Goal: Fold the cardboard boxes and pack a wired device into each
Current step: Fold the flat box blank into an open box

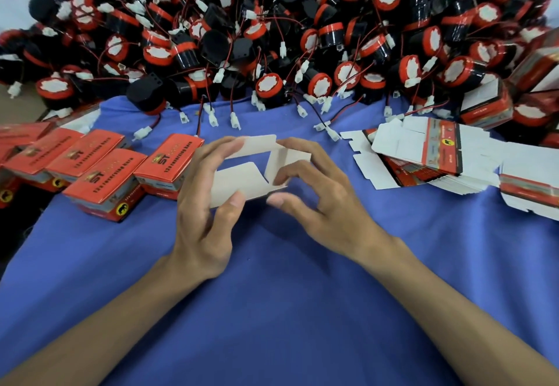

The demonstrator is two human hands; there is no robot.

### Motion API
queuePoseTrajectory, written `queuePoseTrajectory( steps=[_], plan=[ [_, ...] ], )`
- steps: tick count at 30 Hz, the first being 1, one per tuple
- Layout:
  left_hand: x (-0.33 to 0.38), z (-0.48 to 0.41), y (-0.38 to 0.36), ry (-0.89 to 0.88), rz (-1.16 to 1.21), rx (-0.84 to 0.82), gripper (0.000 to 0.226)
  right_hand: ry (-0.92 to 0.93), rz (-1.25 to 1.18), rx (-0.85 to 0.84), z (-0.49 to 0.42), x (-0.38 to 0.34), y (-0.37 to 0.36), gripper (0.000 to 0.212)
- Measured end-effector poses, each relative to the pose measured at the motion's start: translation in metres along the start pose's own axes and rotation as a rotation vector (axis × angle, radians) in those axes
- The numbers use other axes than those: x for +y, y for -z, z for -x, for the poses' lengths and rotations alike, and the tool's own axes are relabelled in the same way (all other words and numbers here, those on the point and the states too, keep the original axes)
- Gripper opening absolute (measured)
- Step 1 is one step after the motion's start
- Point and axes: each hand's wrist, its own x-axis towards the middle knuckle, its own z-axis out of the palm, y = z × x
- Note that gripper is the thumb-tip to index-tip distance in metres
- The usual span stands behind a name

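Pinched thumb-to-fingers by both the left hand [208,204] and the right hand [317,201], the white half-folded cardboard box [239,183] sits over the blue cloth [272,295], likely light and easily creased, so best held along its folds, with the black-and-red round wired devices [272,37] heaped beyond.

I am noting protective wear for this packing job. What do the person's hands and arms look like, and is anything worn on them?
The left hand and the right hand are bare: no gloves, and no rings that show. The left forearm and the right forearm are bare too, with no sleeve, watch or bracelet in view.
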Motion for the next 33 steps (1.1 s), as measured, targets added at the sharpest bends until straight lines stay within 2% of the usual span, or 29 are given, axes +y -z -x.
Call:
queuePoseTrajectory(
  steps=[2, 4, 10, 14, 18, 20, 23, 26, 30, 33],
  plan=[
    [-0.001, -0.001, 0.001, -0.014, 0.012, 0.01, 0.044, 0.033, 0.042, -0.003, -0.001, 0.001, 0.0, 0.023],
    [-0.001, -0.001, 0.001, -0.037, 0.02, 0.022, 0.044, 0.045, 0.044, 0.067, -0.004, 0.0, 0.0, 0.018],
    [-0.001, -0.002, 0.0, -0.135, 0.015, 0.039, 0.034, 0.114, 0.031, 0.249, -0.003, -0.009, 0.002, 0.021],
    [-0.002, -0.008, -0.003, -0.082, 0.053, -0.016, 0.022, 0.136, 0.025, 0.296, -0.002, -0.01, 0.003, 0.019],
    [0.001, -0.008, -0.006, -0.09, 0.034, 0.017, 0.034, 0.085, -0.007, 0.279, 0.0, -0.008, 0.003, 0.005],
    [0.0, -0.008, -0.007, -0.077, 0.015, 0.029, 0.044, 0.03, -0.071, 0.261, 0.0, -0.011, 0.003, 0.032],
    [-0.003, -0.005, -0.007, -0.049, 0.001, 0.063, 0.043, -0.054, -0.128, 0.242, 0.0, -0.013, 0.004, 0.066],
    [-0.002, -0.004, -0.008, -0.117, -0.027, 0.091, 0.037, -0.093, -0.078, 0.205, 0.0, -0.007, 0.0, 0.062],
    [-0.005, -0.002, -0.007, -0.148, -0.033, 0.081, 0.014, -0.164, -0.202, -0.001, 0.005, -0.007, -0.009, 0.059],
    [-0.007, -0.003, -0.008, -0.124, 0.002, 0.054, 0.018, -0.194, -0.221, -0.012, 0.006, -0.008, -0.011, 0.059]
  ],
)
